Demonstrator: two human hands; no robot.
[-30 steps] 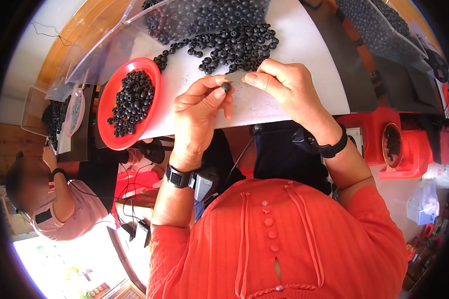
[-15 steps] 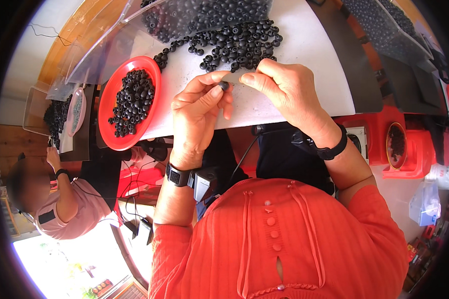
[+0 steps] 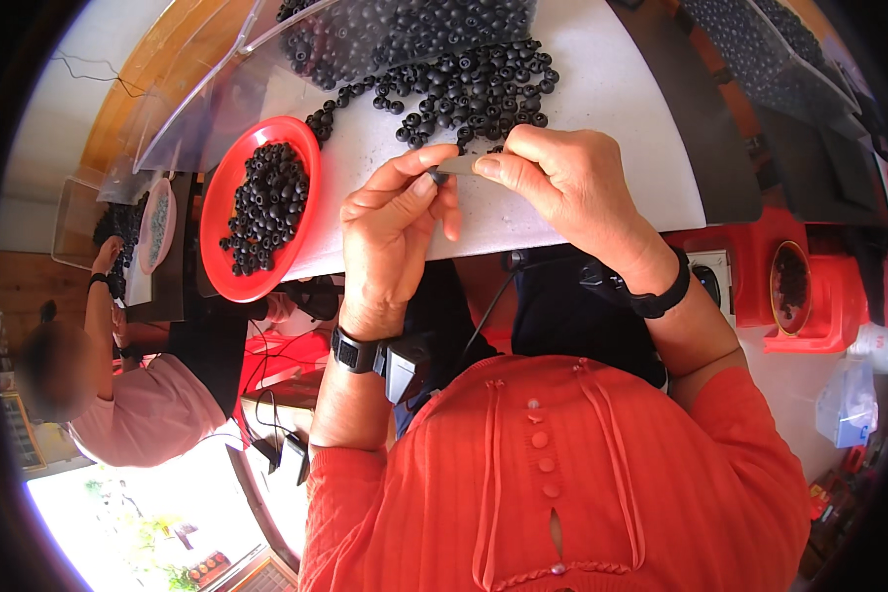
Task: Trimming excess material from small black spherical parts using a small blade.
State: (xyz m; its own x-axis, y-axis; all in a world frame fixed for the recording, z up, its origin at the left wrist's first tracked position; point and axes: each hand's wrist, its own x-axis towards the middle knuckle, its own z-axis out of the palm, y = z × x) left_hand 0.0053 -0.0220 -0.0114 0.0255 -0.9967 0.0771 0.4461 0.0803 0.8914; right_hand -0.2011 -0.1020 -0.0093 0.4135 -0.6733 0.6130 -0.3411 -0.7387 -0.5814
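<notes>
My left hand (image 3: 390, 212) pinches one small black bead (image 3: 436, 176) between thumb and fingertips. In my right hand (image 3: 567, 183), closed between thumb and forefinger, is a thin flat blade (image 3: 458, 166). The blade's tip meets the bead or lies right against it; the exact contact is too small to tell. Just beyond my fingers a heap of similar round black beads (image 3: 474, 89), several showing a hole, spreads over the white tabletop (image 3: 631, 118). To the left, a red oval plate (image 3: 215, 212) holds a pile of these beads.
A clear plastic bin (image 3: 365, 49) full of beads stands behind the heap. At far left a person (image 3: 143, 405) reaches to a bench with beads and a pink dish (image 3: 155, 227). Red stools (image 3: 829, 306) stand at right, one bearing a bowl (image 3: 789, 286).
The blade in my right hand has come against the bead, and my right hand has shifted slightly. My left hand keeps its pinch. The other person's arm has reached farther toward their beads.
</notes>
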